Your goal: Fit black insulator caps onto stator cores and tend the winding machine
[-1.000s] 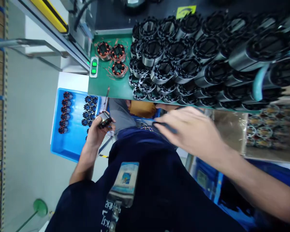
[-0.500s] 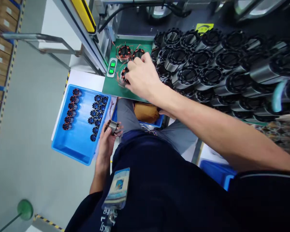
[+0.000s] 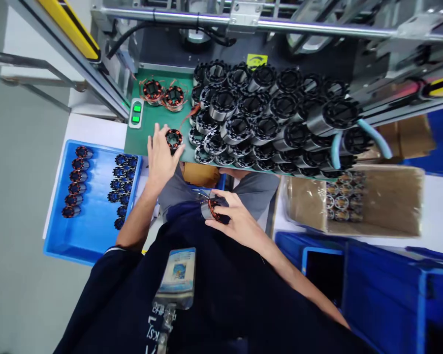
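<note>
My left hand reaches onto the green work surface, its thumb and fingers around a motor stator with black insulation and copper windings that stands there. Close to my lap, my right hand grips another wound stator, its steel side facing left and its copper coils partly hidden by the fingers. Behind my left hand, two more wound stators with loose copper leads stand on the green surface.
Rows of stacked stators without visible copper fill the surface to the right. At the left, a blue tray holds several stators. A green-lit switch box sits at the surface's left edge. An open carton stands at the right.
My right hand has drawn back from the green surface to my lap with a wound stator. My left hand has moved up onto the surface with its stator. The view has shifted right.
</note>
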`<state>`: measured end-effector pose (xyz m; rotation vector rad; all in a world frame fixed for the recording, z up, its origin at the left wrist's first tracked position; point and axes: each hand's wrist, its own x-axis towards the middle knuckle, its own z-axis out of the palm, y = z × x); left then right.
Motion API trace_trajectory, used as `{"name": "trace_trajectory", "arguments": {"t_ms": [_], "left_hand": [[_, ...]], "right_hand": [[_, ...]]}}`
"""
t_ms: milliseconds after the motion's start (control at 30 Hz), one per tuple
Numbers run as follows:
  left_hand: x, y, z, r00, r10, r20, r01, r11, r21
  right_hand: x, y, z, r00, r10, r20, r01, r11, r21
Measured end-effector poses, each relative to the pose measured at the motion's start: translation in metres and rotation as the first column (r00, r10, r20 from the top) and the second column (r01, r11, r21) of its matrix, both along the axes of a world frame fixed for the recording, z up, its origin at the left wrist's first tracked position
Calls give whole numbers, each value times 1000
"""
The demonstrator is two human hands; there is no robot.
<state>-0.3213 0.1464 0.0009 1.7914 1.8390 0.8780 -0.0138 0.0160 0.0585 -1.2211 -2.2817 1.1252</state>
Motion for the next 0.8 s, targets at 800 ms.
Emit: {"name": "trace_trajectory", "arguments": {"t_ms": [800], "left_hand": [[82, -131, 130, 523, -212, 826, 386, 922, -8]], "right_hand": [[38, 34, 123, 954, -39, -298, 73, 992, 104]]}}
